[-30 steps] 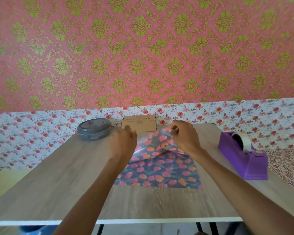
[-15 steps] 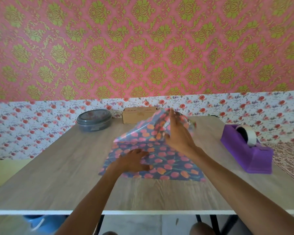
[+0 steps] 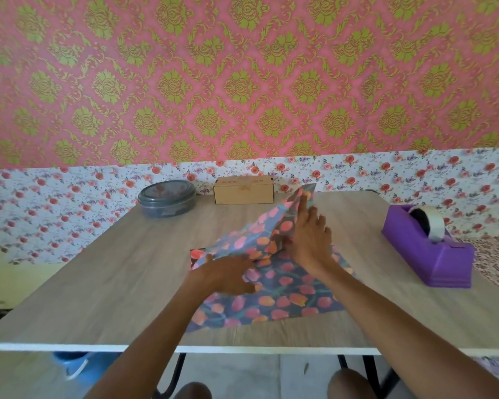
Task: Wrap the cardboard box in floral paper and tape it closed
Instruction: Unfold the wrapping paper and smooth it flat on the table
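The floral paper, dark with pink and orange tulips, lies on the middle of the wooden table. Its far part is lifted into a peaked flap. My right hand holds that flap up, fingers running along it and the thumb hidden behind the sheet. My left hand presses flat on the paper's left part, just under the raised fold. The small plain cardboard box stands apart at the table's far edge against the wall, untouched.
A purple tape dispenser with a roll of tape stands at the right of the table. A grey round lidded container sits at the far left, beside the box. The table's white front edge is near me.
My left hand let go of the far paper edge, came down and now presses the sheet flat. My right hand lifted its corner up and folded the flap toward me.
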Demonstrator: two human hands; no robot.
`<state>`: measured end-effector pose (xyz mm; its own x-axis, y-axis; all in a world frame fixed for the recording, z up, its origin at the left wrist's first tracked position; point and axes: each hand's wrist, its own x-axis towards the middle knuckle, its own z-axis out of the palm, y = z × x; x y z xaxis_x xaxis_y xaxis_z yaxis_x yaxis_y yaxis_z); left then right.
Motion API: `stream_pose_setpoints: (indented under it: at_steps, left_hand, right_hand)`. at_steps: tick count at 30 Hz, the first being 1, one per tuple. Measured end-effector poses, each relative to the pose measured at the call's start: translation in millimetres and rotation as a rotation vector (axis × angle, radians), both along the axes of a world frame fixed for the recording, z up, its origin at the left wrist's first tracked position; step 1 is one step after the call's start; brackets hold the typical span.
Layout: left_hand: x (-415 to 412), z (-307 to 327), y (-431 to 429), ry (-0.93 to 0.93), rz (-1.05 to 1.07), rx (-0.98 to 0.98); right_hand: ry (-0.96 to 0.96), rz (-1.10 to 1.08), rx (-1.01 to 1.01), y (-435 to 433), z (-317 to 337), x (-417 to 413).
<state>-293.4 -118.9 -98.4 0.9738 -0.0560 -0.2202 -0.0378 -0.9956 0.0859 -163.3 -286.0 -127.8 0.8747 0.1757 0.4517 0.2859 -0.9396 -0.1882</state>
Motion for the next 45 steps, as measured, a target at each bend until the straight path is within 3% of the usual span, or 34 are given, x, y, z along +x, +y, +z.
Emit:
stream_pose_setpoints:
  at_steps: [3,11,13,20,23,27,32,36,45]
  left_hand:
    - [5.5,-0.4,5.7,-0.006,0.025,-0.037]
    - [24.5,-12.0,-9.9,-0.346,0.224,0.1]
    - [29.0,-20.5,-8.5,-0.312,0.245,0.087]
    - [48.3,-30.5,19.3,-0.041,0.24,-0.152]
    - [49.5,-35.0,31.2,0.044,0.2,-0.116]
    - [37.9,-35.9,26.8,-0.034,0.192,-0.081]
    - [23.7,-28.1,21.5,0.012,0.114,-0.082]
    - [11.9,-22.7,16.1,0.051,0.049,-0.114]
    - [-3.9,-28.6,14.5,-0.027,-0.1,-0.309]
  right_hand:
    - [-0.088,-0.125,-0.014,1.4,-7.0,-2.2]
    - [0.061,0.076,0.064,-16.4,-14.9,-0.2]
    - [0.106,0.197,0.138,-17.4,-22.4,3.2]
    - [0.37,0.22,-0.184,-16.8,-31.1,4.9]
    - [0.298,0.198,-0.193,-20.3,-25.6,-1.4]
    - [0.218,0.168,-0.28,-23.3,-15.6,-13.9]
    - [0.079,0.109,-0.347,-19.5,-7.2,-18.8]
    - [0.004,0.352,-0.144,-19.1,-15.5,-17.3]
    - [0.13,0.652,0.215,-33.0,-33.3,-14.3]
